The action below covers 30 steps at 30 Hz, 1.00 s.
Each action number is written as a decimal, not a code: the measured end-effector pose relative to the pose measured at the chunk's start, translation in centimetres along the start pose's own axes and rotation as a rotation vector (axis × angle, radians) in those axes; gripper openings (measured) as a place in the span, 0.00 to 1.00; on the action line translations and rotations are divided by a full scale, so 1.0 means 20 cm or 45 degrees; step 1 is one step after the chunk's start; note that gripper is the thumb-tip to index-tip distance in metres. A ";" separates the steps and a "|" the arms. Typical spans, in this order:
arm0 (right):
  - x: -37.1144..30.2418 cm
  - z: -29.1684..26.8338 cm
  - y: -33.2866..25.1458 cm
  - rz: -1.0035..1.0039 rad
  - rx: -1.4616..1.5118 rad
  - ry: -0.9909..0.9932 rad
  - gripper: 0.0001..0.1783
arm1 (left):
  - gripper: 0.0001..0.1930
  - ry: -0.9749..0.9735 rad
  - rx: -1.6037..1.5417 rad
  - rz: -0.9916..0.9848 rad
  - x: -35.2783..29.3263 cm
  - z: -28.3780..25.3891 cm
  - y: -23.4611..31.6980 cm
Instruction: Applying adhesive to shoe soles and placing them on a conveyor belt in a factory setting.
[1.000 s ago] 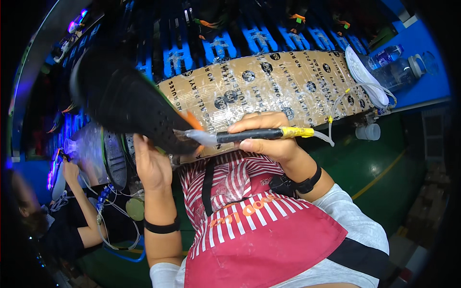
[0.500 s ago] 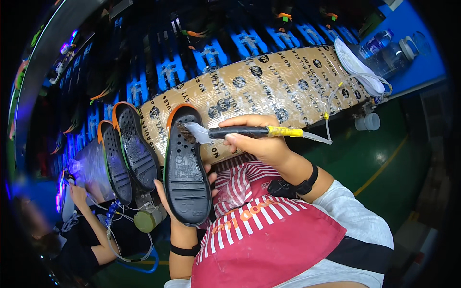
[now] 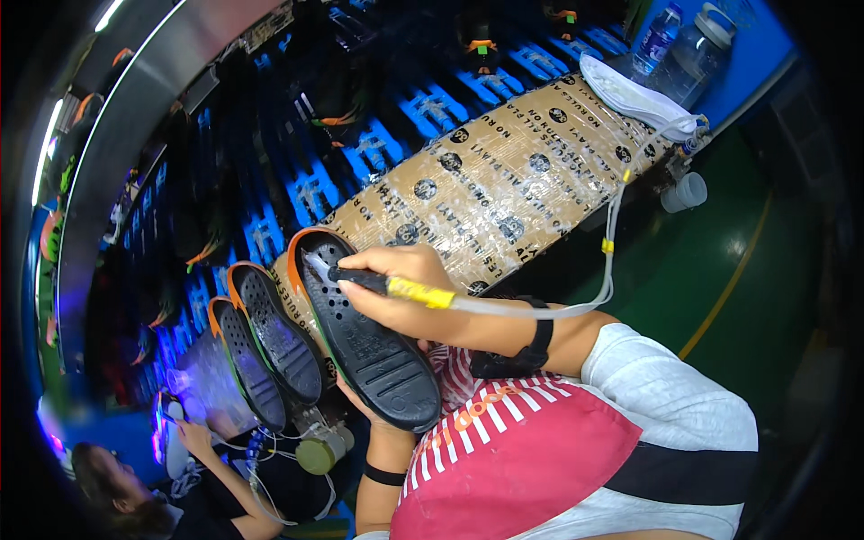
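Observation:
My left hand (image 3: 364, 412) holds a black shoe sole (image 3: 364, 333) with an orange rim from underneath, mostly hidden behind it, tread side up. My right hand (image 3: 405, 292) grips a black and yellow brush tool (image 3: 382, 283) with a clear hose (image 3: 576, 297) running from its back end. The brush tip (image 3: 317, 266) touches the sole near its upper end.
Two more black soles (image 3: 261, 346) lie side by side on the cardboard-wrapped bench (image 3: 504, 180). A white cloth (image 3: 630, 94) and two clear bottles (image 3: 688, 40) sit at the bench's far right. Blue conveyor racks (image 3: 360, 153) run behind. Another person (image 3: 162, 486) works at lower left.
The sole in my left hand has come down and turned tread side up, and the brush tip has moved onto its upper end. The view has swung left.

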State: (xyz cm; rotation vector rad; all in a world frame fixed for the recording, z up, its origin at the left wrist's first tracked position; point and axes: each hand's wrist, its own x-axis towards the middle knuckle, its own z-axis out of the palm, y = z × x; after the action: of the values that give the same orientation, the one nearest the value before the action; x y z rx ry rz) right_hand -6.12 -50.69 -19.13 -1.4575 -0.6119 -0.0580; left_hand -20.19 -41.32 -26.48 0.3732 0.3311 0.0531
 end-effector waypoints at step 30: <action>-0.06 0.10 0.03 -0.394 -0.340 -0.012 0.10 | 0.44 -0.246 -0.061 0.261 0.01 -0.22 0.00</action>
State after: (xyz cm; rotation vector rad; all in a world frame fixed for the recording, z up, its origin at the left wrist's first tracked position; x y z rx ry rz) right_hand -7.67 -49.10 -20.12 -1.6075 -0.8588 -0.3875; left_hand -21.47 -39.69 -30.31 0.3609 0.0997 0.2240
